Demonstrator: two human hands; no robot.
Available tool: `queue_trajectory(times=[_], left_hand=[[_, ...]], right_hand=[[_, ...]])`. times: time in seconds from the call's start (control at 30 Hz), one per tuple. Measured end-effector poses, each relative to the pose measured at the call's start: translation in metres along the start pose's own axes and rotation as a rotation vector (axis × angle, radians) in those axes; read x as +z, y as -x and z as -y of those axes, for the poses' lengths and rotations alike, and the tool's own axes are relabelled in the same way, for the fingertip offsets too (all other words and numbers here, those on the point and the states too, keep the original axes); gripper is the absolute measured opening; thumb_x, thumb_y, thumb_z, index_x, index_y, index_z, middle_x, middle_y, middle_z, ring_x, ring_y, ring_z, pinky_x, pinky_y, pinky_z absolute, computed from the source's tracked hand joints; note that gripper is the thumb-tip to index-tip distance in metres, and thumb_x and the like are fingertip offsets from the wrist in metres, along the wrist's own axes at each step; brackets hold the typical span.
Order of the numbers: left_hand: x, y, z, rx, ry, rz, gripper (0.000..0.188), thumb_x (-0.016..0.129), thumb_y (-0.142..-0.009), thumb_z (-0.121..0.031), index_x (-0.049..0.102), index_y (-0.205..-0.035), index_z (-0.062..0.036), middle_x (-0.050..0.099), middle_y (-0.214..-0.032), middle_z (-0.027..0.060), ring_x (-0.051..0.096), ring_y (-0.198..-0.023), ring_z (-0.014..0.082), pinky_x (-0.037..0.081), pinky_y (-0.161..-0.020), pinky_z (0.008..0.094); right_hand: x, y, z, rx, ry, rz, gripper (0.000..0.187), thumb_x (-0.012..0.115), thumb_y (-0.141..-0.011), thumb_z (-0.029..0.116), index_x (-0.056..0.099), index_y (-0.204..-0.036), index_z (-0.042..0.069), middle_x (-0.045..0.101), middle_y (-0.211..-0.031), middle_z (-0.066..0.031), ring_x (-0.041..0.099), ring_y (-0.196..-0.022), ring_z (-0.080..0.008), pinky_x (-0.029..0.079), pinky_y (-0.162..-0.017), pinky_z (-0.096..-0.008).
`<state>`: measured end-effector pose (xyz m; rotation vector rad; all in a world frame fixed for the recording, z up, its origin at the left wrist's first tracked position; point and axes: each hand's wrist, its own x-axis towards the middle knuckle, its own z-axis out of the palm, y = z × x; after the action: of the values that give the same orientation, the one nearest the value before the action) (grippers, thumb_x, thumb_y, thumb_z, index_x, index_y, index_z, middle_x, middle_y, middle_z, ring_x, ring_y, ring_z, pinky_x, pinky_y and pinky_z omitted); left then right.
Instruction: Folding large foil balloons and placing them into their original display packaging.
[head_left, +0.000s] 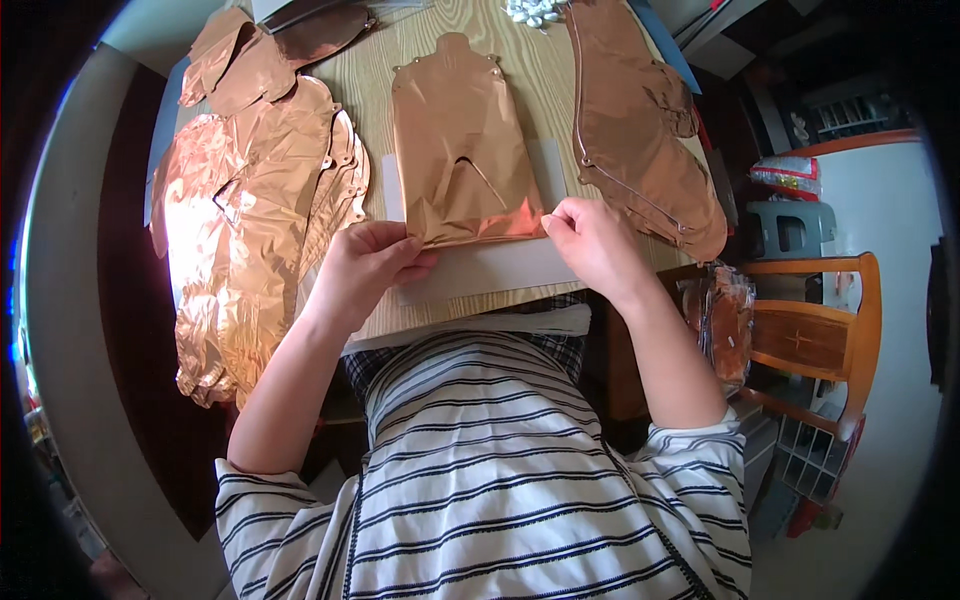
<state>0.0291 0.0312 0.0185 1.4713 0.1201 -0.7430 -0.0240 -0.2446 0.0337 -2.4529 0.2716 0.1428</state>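
A flat copper-coloured foil piece, which looks like an uninflated foil balloon (pixel 455 130), lies in front of me with its narrow tab pointing away. My left hand (pixel 375 255) pinches its near left corner between thumb and fingers. At the near right corner, my right hand (pixel 592 240) holds the edge in a pinch. The near edge runs fairly straight between both hands, and the foil there is creased and shiny. A grey sheet (pixel 470 272) lies under the foil, showing at the near side and both flanks. A dark curved line marks the foil's middle.
Crumpled copper foil balloons (pixel 250 230) are heaped at the left, hanging over the table edge. More flat foil (pixel 640 130) lies at the right. Small white pieces (pixel 535 12) sit at the far side of the wooden table (pixel 370 90). A wooden chair (pixel 810 330) stands at the right.
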Motion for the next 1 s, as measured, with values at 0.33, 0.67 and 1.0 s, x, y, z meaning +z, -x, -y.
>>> queue_trajectory(times=[0.33,0.67,1.0], left_hand=[[0.001,-0.001,0.001,-0.003,-0.072,-0.004,0.021,0.064,-0.098,-0.011,0.062,-0.112,0.0051,0.068,-0.098,0.0087,0.071,-0.086,0.017,0.061,-0.077,0.0287],[0.002,0.0,0.001,-0.004,-0.09,-0.029,0.023,0.064,-0.098,-0.012,0.062,-0.113,0.005,0.069,-0.101,0.01,0.072,-0.087,0.0165,0.061,-0.077,0.029],[-0.001,0.001,-0.007,-0.079,-0.056,-0.02,0.027,0.064,-0.098,-0.013,0.063,-0.117,0.0065,0.071,-0.101,0.0111,0.073,-0.085,0.0182,0.062,-0.075,0.0307]], right_hand=[[0.018,0.01,0.008,-0.338,-0.102,-0.331,0.011,0.071,-0.087,0.01,0.064,-0.093,0.003,0.067,-0.089,-0.0089,0.064,-0.075,-0.025,0.051,-0.069,-0.0377],[0.065,0.052,0.015,-0.615,0.377,-0.148,0.072,0.073,-0.083,0.033,0.049,-0.141,-0.002,0.043,-0.147,-0.0284,0.043,-0.134,-0.0458,0.035,-0.112,-0.0542],[0.068,0.058,0.02,-0.481,0.42,-0.208,0.069,0.074,-0.083,0.035,0.052,-0.139,0.0,0.045,-0.143,-0.0317,0.045,-0.13,-0.0488,0.036,-0.107,-0.0586]])
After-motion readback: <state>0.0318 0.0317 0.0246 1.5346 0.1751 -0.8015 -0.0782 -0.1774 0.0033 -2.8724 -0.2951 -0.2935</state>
